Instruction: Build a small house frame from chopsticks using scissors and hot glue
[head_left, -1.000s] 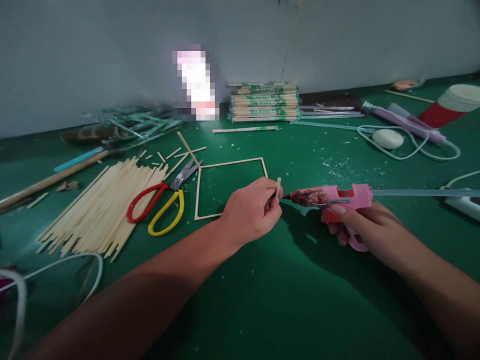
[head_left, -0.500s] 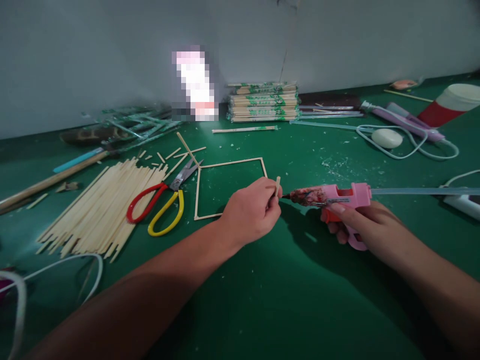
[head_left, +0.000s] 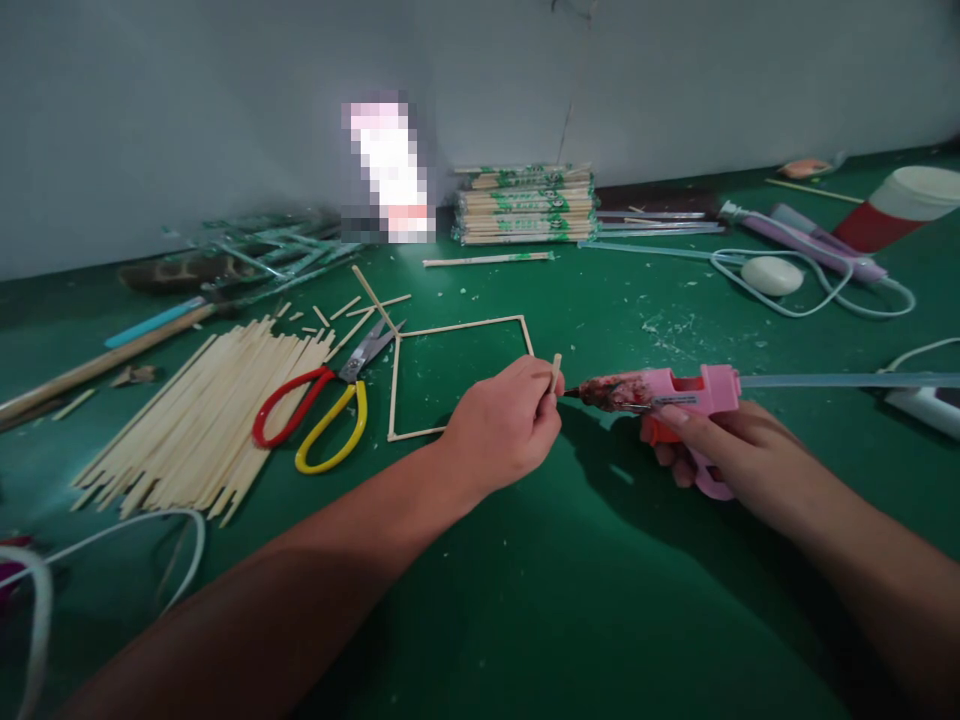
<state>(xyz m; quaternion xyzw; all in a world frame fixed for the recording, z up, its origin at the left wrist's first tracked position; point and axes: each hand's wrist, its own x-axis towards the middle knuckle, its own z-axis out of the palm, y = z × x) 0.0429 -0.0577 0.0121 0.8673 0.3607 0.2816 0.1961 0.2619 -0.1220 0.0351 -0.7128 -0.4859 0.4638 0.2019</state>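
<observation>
Pink glue gun (head_left: 686,392) is sitting in the closed right hand (head_left: 712,450), its long body pointing left. Its tip is almost touching the upright stick (head_left: 555,372) that the left hand (head_left: 502,425) is pinching, just beside the square frame (head_left: 457,375).

A plain grey wall (head_left: 187,100) fills the back — smooth and flat. A thin dark line (head_left: 577,90) runs down it near the middle. Right up against the wall sits a big table (head_left: 525,620) with a dark green top. Little white crumbs (head_left: 667,330) are sprinkled on the green. The light is dim — the near part of the table looks darker than the far part
</observation>
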